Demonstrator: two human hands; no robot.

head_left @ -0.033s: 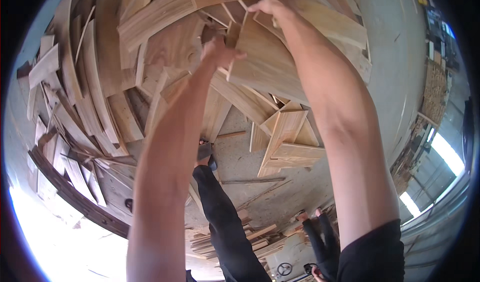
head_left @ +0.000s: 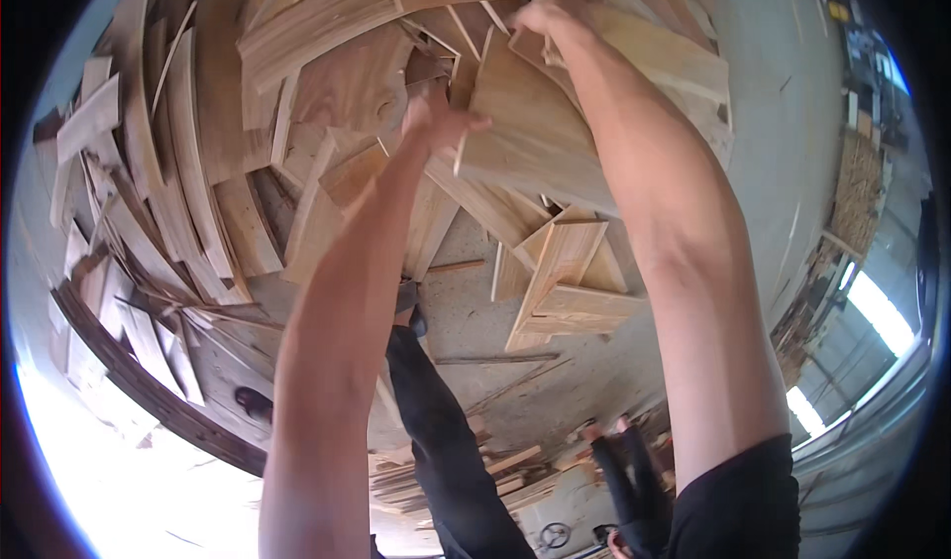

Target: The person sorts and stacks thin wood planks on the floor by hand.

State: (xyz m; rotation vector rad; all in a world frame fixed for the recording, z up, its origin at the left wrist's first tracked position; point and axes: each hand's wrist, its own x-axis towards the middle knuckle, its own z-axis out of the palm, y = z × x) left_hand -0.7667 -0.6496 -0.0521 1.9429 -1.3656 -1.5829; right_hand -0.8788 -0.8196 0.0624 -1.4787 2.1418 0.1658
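Observation:
My left hand (head_left: 433, 121) is open, thumb stretched out to the right over the left edge of a wide wooden board (head_left: 530, 128). Its fingers reach toward a dark gap between boards and are partly blurred. Farther up, my right hand (head_left: 548, 12) is at the far end of that same board. Its thumb and fingers look apart, though blur and the picture's top edge hide some of the fingertips. No piece is seen lifted in either hand. A paler board (head_left: 659, 54) lies beside my right wrist.
Long loose planks (head_left: 193, 153) are heaped at the left. Short boards joined at angles (head_left: 565, 281) lie nearer, on the concrete floor (head_left: 466, 316). A dark-trousered leg (head_left: 446, 430) stands between my arms. Another person's dark-clothed legs (head_left: 629, 480) show at the lower right.
My right thumb has drawn in toward the board's far end. My left hand is slightly lower in the picture, still with its thumb out. The boards look almost unmoved.

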